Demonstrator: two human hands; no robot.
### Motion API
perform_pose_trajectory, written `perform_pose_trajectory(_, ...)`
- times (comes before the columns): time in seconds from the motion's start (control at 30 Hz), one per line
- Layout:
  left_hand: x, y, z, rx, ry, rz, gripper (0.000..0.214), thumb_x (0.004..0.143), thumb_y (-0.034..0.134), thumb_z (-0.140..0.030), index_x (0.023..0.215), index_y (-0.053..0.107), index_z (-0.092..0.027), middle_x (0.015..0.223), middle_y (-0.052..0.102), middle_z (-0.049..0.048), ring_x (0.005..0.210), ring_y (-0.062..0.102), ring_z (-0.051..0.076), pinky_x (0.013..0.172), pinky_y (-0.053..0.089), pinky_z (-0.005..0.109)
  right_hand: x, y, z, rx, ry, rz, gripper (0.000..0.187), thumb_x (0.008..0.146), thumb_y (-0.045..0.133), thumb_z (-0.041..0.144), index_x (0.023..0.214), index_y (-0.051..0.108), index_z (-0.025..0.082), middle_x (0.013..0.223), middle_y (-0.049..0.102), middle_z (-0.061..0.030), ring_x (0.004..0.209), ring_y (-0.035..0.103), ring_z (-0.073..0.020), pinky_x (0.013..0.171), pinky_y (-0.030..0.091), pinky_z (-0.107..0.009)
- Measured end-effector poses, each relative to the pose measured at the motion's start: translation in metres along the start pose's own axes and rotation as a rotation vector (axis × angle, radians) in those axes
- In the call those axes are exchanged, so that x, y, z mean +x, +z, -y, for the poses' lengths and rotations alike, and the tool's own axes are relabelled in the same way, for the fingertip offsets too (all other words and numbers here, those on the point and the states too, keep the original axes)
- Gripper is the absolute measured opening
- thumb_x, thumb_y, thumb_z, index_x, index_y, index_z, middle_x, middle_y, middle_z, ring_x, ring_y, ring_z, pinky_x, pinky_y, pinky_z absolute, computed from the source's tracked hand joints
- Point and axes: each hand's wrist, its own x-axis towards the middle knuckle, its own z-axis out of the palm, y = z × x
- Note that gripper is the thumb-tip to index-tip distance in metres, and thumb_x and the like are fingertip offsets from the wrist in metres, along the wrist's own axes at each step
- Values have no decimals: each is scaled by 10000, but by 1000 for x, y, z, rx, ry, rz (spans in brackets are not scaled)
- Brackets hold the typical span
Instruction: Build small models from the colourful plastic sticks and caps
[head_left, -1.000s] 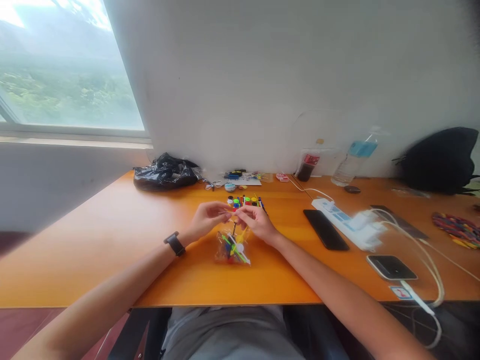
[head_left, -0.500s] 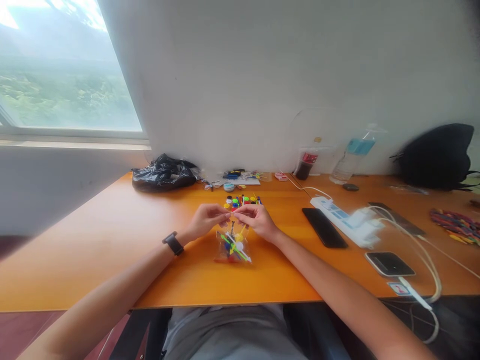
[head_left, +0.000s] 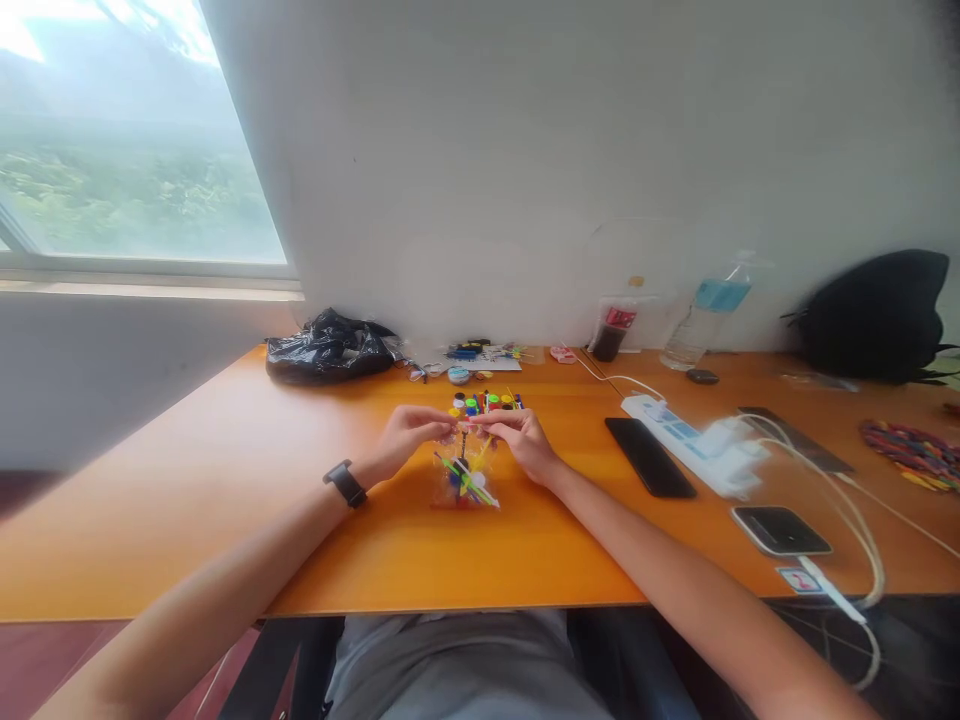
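Between my hands hangs a small clear plastic bag with green, yellow, white, blue and black plastic pieces inside. My left hand pinches the bag's top edge from the left, a dark watch on its wrist. At the right side of the same edge, my right hand is closed in a pinch, its fingertips close to those of the left. Just beyond my fingers, small coloured round pieces and thin sticks stand on the wooden table.
A black plastic bag lies at the back left. Along the wall are small parts on white paper, a drink pouch and a water bottle. To the right are a black phone, a power strip, cables and a dark bag.
The clear bag's lower end has risen slightly and moved away from me. My right fingers have stretched further along its top edge toward the left; both hands still hold it.
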Motion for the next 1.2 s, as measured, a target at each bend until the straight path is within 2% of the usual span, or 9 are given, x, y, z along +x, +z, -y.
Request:
perform_pose_trajectory(0.1,-1,2,-1,73,26,18,305,869,815,-416,933,829,-118,884,806,117,776,715,183,747,576,289,-1,0,0,-26,-11,26,210,820,742,347,918,876,218,819,782,-61,774,673,-199,635,496,-289)
perform_pose_trajectory(0.23,-1,4,1,27,78,9,421,825,865,-395,1133,774,-123,891,807,100,763,730,180,746,590,301,-1,3,-2,-35,-11,63,326,873,756,459,1071,824,209,900,776,-53,757,674,-183,637,520,-282)
perform_pose_trajectory(0.37,1,3,6,58,116,33,495,854,836,-415,1241,744,-120,910,807,101,763,730,178,754,597,315,0,5,-7,-120,-10,56,316,843,791,466,977,812,180,868,765,-56,690,656,-173,610,530,-286)
perform_pose_trajectory(0.47,3,1,8,132,120,30,421,854,827,-450,1107,790,-116,884,802,107,737,719,182,717,596,314,1,4,-9,-156,-38,31,277,832,799,441,932,810,183,816,758,-45,676,653,-173,616,528,-288)
perform_pose_trajectory(0.6,6,-2,7,166,132,64,354,859,819,-463,916,782,-115,815,776,93,694,697,162,664,576,275,4,-1,-14,-155,-67,32,220,829,779,372,940,833,191,864,785,-53,709,676,-179,635,530,-287)
perform_pose_trajectory(0.7,5,-3,5,141,124,59,333,850,830,-445,903,784,-120,841,788,101,726,717,176,699,589,287,5,-2,-17,-122,-84,26,193,841,734,315,939,859,206,869,800,-57,762,697,-190,661,533,-287)
perform_pose_trajectory(0.87,1,-3,-2,133,55,-20,291,839,830,-401,934,831,-126,918,819,125,827,749,224,791,598,331,5,-1,-14,-94,-128,19,191,840,704,294,898,874,230,858,796,-54,823,703,-204,693,535,-296)
perform_pose_trajectory(1.03,-1,0,-4,135,52,-24,314,817,856,-428,889,818,-125,845,802,100,755,719,193,723,575,299,1,1,-6,-140,-113,46,184,853,698,307,862,852,206,860,776,-56,797,683,-191,725,535,-302)
perform_pose_trajectory(1.2,0,2,1,20,55,-20,380,764,909,-392,1011,792,-129,913,797,98,786,730,181,731,582,284,1,2,-6,-133,-39,65,302,853,775,440,1029,802,195,881,763,-53,770,685,-188,678,533,-285)
